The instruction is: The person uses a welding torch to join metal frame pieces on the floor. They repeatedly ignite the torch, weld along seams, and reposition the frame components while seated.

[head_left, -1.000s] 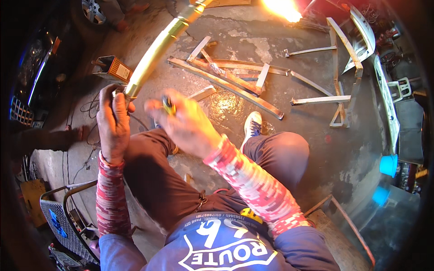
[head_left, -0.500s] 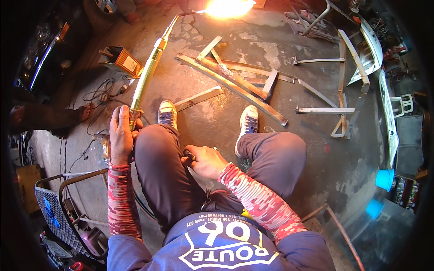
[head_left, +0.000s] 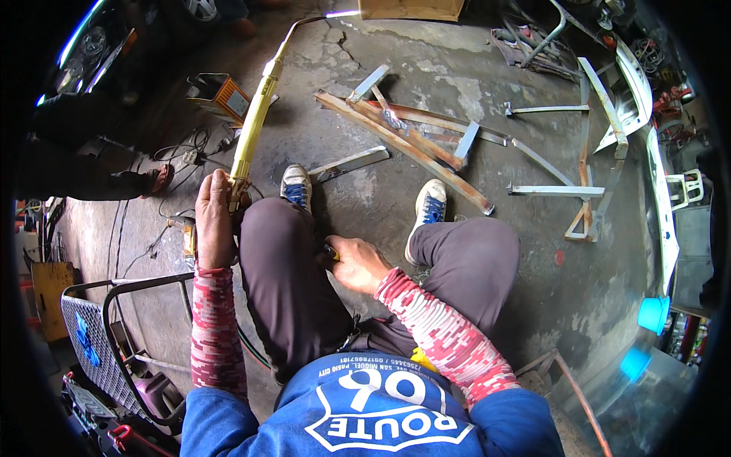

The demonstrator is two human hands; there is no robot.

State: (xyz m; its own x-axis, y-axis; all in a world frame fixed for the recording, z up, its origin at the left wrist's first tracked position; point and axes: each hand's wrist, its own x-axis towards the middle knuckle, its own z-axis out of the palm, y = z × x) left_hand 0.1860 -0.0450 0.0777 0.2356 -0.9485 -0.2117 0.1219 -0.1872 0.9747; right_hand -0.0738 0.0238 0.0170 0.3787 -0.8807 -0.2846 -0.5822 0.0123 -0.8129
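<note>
A long brass gas torch point(head_left: 253, 129) slants up and away from my left hand point(head_left: 215, 221), whose fingers close round its valve end beside my left knee. From the torch's bent tip comes a thin, pale violet-white flame point(head_left: 343, 14). My right hand point(head_left: 358, 263) rests between my thighs, closed on a small black-and-yellow object point(head_left: 332, 252). Most of that object is hidden by the fingers, so its kind does not show. Beyond my shoes lies a welded frame of rusty and bare metal bars point(head_left: 411, 145), with a loose flat bar point(head_left: 350, 163) near my left shoe.
A cardboard box point(head_left: 411, 9) stands near the flame. Left are an orange-and-black tin point(head_left: 223, 97), tangled cables point(head_left: 186, 156), another person's foot point(head_left: 161, 179) and a mesh-backed metal frame point(head_left: 99, 343). Right are another bar frame point(head_left: 586, 175), a white panel point(head_left: 664, 221) and blue tubs point(head_left: 653, 314).
The large bright orange flame at the torch tip has shrunk to a thin pale one, and the glare is gone. Both hands keep their holds; the view has shifted slightly.
</note>
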